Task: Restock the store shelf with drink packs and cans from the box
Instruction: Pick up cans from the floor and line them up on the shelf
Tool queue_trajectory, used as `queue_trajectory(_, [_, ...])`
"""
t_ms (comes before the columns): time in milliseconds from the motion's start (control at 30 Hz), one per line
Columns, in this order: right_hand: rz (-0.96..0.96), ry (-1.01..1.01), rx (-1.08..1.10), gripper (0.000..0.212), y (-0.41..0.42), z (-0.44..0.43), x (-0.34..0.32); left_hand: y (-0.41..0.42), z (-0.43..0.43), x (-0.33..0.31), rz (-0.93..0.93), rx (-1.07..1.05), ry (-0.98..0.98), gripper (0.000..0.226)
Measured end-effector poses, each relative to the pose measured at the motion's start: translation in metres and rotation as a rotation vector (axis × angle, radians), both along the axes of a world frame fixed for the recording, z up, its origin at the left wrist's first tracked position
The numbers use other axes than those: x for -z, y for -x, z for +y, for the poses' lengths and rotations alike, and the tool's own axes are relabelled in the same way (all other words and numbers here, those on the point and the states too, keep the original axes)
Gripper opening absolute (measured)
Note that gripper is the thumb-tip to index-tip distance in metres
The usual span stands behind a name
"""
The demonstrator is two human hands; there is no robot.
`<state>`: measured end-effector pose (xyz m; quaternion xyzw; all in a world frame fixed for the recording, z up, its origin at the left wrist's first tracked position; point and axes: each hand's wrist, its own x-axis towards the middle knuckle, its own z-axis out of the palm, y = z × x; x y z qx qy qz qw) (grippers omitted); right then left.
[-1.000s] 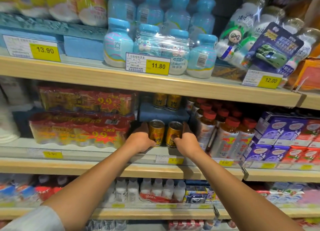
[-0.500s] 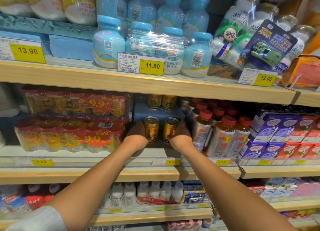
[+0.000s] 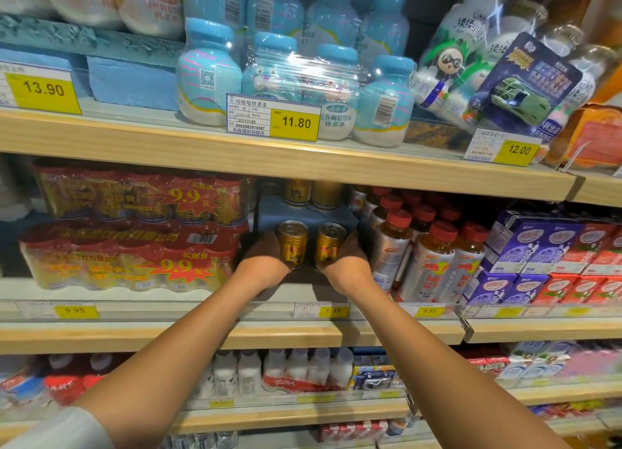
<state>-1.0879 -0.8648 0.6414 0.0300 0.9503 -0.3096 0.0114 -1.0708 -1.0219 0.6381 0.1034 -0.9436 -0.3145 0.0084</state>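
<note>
Two gold drink cans stand upright side by side on the middle shelf (image 3: 289, 334). My left hand (image 3: 262, 261) is wrapped around the left can (image 3: 292, 243) from its left side. My right hand (image 3: 348, 263) grips the right can (image 3: 330, 243) from its right side. Both cans sit in front of a blue riser block (image 3: 303, 216), which carries two more gold cans (image 3: 311, 194) further back. My fingers are hidden behind the cans.
Red shrink-wrapped can packs (image 3: 134, 243) are stacked left of the cans. Red-capped bottles (image 3: 434, 256) stand to the right, then purple and red cartons (image 3: 545, 256). The upper shelf holds blue bottle packs (image 3: 296, 74). Small white bottles (image 3: 286, 371) fill the shelf below.
Both hands have pushed the two gold cans deeper into the shelf, toward the blue block. The view has shifted slightly left.
</note>
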Motion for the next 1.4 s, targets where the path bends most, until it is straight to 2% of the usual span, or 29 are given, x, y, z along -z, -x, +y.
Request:
queue_trajectory(67, [0.002, -0.014, -0.084, 0.051, -0.024, 0.005, -0.01, -0.027, 0.004, -0.013, -0.043, 0.013, 0.069, 0.052])
queue_trajectory(100, [0.029, -0.013, -0.123, 0.037, -0.036, 0.01, -0.014, -0.041, 0.005, -0.016, -0.019, 0.02, 0.104, 0.051])
queue_trajectory(167, [0.125, 0.051, -0.184, 0.038, -0.064, 0.025, -0.02, -0.069, 0.009, -0.019, 0.098, 0.019, 0.133, 0.054])
queue_trajectory(267, [0.239, 0.241, -0.279, 0.063, -0.106, 0.057, -0.015, -0.105, 0.023, -0.013, 0.29, 0.101, 0.058, 0.058])
queue_trajectory(300, [0.262, 0.285, -0.293, 0.06, -0.116, 0.069, -0.01, -0.116, 0.028, -0.009, 0.357, 0.152, -0.001, 0.054])
queue_trajectory(367, [0.277, 0.342, -0.27, 0.04, -0.131, 0.099, 0.006, -0.131, 0.045, -0.003, 0.422, 0.257, -0.161, 0.032])
queue_trajectory(433, [0.248, 0.364, -0.188, 0.025, -0.144, 0.131, 0.021, -0.139, 0.063, 0.01, 0.375, 0.326, -0.293, 0.019])
queue_trajectory(600, [0.172, 0.318, 0.152, 0.018, -0.176, 0.229, 0.073, -0.137, 0.122, 0.056, 0.164, 0.574, -0.389, 0.029])
queue_trajectory(700, [0.112, 0.294, 0.364, 0.02, -0.204, 0.291, 0.108, -0.13, 0.163, 0.09, 0.028, 0.671, -0.387, 0.032])
queue_trajectory(833, [-0.018, 0.235, 0.593, 0.021, -0.248, 0.369, 0.17, -0.126, 0.23, 0.14, -0.103, 0.85, -0.266, 0.03])
queue_trajectory(1033, [-0.219, 0.274, 0.836, 0.017, -0.317, 0.464, 0.276, -0.138, 0.336, 0.246, -0.291, 1.067, -0.151, 0.045])
queue_trajectory(1167, [-0.407, 0.268, 0.889, 0.023, -0.35, 0.507, 0.359, -0.147, 0.399, 0.343, -0.412, 1.135, -0.033, 0.049])
queue_trajectory(1267, [-0.575, 0.255, 0.896, 0.03, -0.372, 0.535, 0.452, -0.156, 0.448, 0.44, -0.521, 1.231, 0.068, 0.049])
queue_trajectory(1400, [-0.741, 0.251, 0.905, 0.048, -0.396, 0.559, 0.578, -0.169, 0.507, 0.567, -0.598, 1.247, 0.205, 0.053])
